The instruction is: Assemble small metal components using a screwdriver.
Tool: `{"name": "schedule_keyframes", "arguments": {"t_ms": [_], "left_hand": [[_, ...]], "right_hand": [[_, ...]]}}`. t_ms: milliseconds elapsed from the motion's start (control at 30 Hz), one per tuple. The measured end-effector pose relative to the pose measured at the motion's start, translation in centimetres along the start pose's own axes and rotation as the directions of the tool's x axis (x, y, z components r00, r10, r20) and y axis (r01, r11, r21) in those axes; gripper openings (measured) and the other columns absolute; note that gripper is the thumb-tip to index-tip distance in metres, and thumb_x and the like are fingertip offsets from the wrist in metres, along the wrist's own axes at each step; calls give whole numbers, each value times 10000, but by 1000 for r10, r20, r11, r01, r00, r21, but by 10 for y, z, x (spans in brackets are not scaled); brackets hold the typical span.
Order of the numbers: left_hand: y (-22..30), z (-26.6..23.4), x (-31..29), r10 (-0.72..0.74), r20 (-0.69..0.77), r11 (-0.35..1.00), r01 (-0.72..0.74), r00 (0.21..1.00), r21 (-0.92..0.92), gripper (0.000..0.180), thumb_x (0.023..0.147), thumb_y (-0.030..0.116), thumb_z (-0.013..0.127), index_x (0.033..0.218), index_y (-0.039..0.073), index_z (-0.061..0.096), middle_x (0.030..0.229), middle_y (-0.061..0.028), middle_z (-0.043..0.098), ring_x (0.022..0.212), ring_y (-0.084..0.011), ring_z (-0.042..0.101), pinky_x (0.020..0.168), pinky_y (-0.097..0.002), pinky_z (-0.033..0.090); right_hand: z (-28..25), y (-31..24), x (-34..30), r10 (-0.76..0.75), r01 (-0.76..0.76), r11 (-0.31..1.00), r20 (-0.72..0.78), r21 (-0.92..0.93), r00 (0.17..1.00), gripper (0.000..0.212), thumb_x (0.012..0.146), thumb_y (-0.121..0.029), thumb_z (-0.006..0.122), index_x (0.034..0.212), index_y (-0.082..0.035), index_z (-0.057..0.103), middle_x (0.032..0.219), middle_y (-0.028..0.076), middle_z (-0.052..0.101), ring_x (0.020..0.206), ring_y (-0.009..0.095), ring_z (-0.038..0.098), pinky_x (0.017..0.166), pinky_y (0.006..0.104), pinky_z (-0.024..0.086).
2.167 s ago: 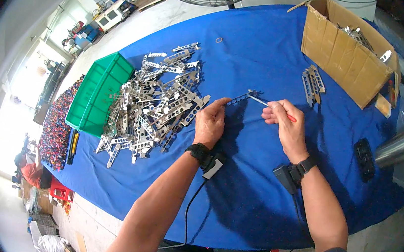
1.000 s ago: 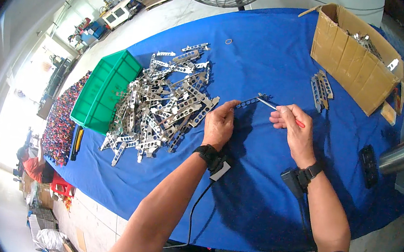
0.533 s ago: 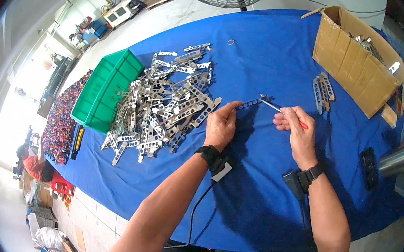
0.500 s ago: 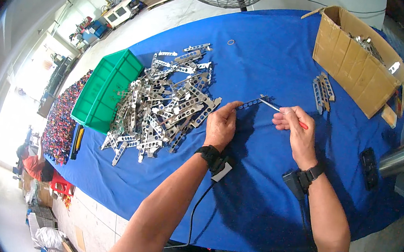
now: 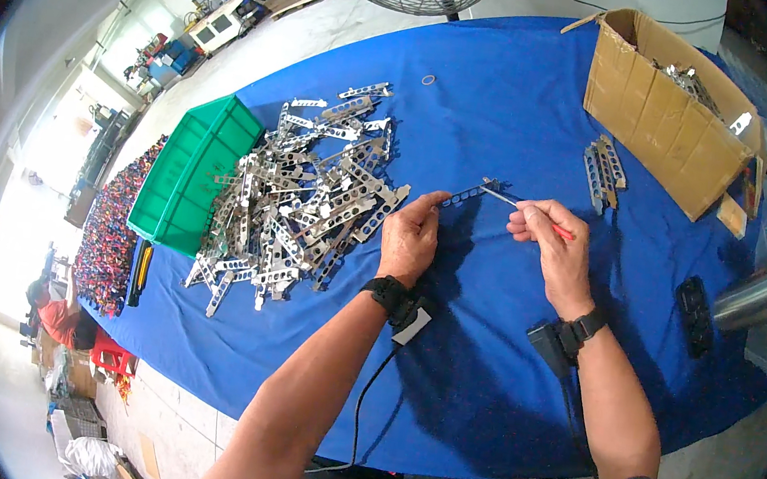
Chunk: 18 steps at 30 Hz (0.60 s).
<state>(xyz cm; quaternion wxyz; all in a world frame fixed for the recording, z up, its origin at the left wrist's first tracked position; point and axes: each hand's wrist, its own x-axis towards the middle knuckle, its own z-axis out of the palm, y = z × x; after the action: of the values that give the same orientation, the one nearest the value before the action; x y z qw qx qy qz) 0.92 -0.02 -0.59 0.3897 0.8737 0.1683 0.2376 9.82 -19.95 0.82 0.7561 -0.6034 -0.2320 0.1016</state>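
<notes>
Cam view shifted slightly; L grip (image 5: 410,243) pinching metal strip (image 5: 465,195), R grip (image 5: 554,250) pinching red-handled tool (image 5: 501,197).

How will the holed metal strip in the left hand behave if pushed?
The metal strip is probably stiff: it runs straight out from the left hand. Likely light for its size, given its row of holes. It may swivel, being held at one end.

The head-worn fisheye looks down and forward across the blue-covered table (image 5: 482,374) from close above its near edge.
</notes>
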Motion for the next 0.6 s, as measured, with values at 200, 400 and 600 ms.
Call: {"name": "schedule_keyframes", "arguments": {"t_ms": [200,400,600], "left_hand": [[2,2,1,-3,3,1000,3,1000,9,251,982,111,515,1163,86,688,644,-34,576,576,-98,548,564,-289,464],[3,2,0,9,-4,1000,-9,1000,-16,253,974,104,514,1158,79,685,620,-33,561,560,-95,515,549,-288,444],[5,1,0,29,-16,1000,-29,999,12,252,970,112,515,1151,73,685,614,-28,548,556,-83,497,537,-281,425]], "right_hand": [[-7,3,0,50,-50,999,-16,-4,999,262,995,-199,555,964,28,681,839,103,695,766,158,677,698,279,540],[-4,7,0,-2,2,1000,-13,-7,1000,223,978,-148,533,979,33,664,850,109,695,762,163,678,698,283,546],[-8,10,0,-15,15,999,1,-35,1000,183,955,-105,537,976,30,658,852,112,696,765,156,680,689,277,550]]}}
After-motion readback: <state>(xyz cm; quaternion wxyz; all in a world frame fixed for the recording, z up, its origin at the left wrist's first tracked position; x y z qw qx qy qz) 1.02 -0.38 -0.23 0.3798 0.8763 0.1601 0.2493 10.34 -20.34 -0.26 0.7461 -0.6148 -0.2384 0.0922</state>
